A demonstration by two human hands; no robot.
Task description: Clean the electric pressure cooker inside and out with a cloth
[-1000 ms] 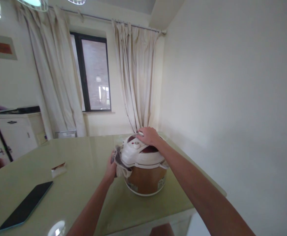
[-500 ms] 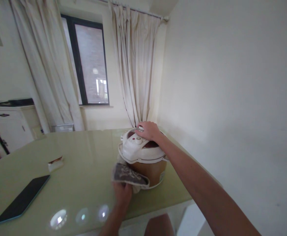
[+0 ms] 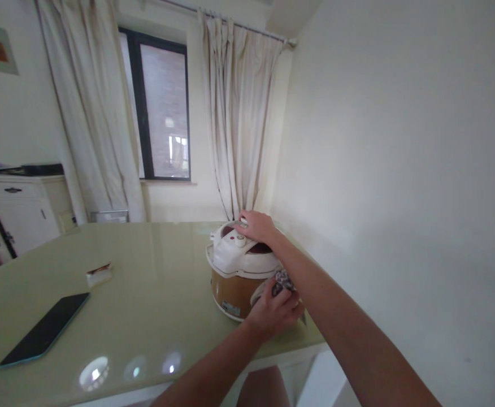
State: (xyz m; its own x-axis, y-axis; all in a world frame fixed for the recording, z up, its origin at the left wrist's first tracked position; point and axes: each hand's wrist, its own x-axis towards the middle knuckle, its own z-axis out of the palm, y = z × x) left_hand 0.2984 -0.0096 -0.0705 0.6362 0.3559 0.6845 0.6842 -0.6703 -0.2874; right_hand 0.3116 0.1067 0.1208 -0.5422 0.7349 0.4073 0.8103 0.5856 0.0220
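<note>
Cooker, upright on the table, near the front edge and the wall, with the lid on. Has just lost the cloth from the left of the body; now has it bunched at the front right, in the left hand. Seems to mean contact passing round the body, with the front left bare again, while being steadied from above. Held, in the left hand, by curled fingers pressing cloth towards the side. Covered on top, as a second ago, by the right hand, bent over the handle; cannot tell whether gripping tightly or merely resting.

Bears a pale label low on the front left, visible beside the cloth but too small and blurred to read. Had another at the right a second ago; now out of sight, probably behind the left hand. Carries a round knob and a red dot on the lid, with no legible marking on either. Offers no readable brand anywhere. Well to the left on the table, a dark tablet and a small packet, likewise without readable writing.
</note>
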